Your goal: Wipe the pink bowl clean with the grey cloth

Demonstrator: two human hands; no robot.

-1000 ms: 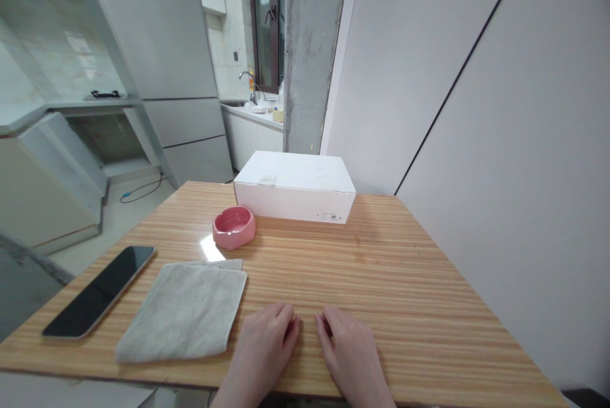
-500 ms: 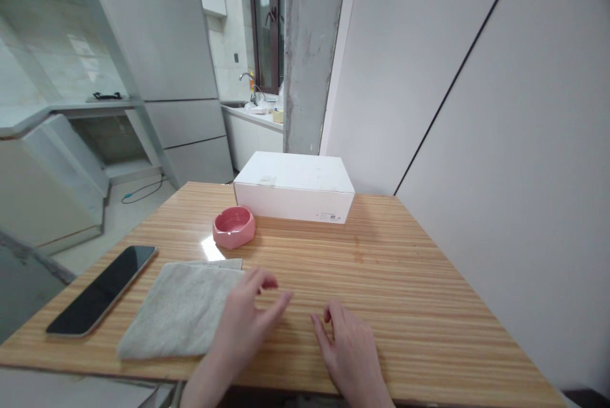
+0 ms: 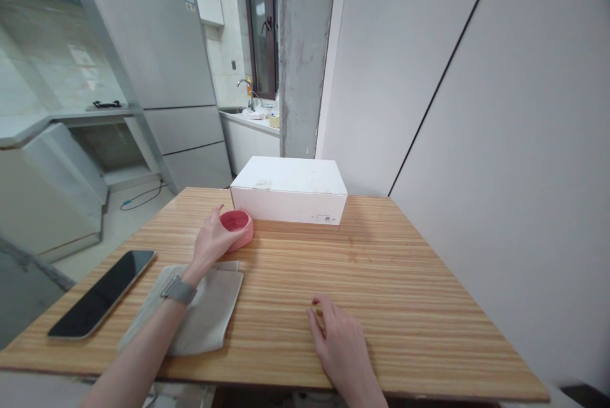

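Observation:
My left hand reaches across the wooden table and wraps its fingers round the near side of a small pink bowl. The bowl stands just in front of a white box. A grey watch band shows on my left wrist, which passes over a folded grey cloth. My right hand lies flat on the table near the front edge, fingers loosely curled and holding nothing.
A dark phone lies face up at the table's left edge. A white wall runs along the right side. Behind the table stand a grey fridge, a concrete pillar and a kitchen counter with a tap.
My left hand lifted from beside my right hand and moved forward and left over the cloth to the pink bowl. My right hand stayed almost where it was.

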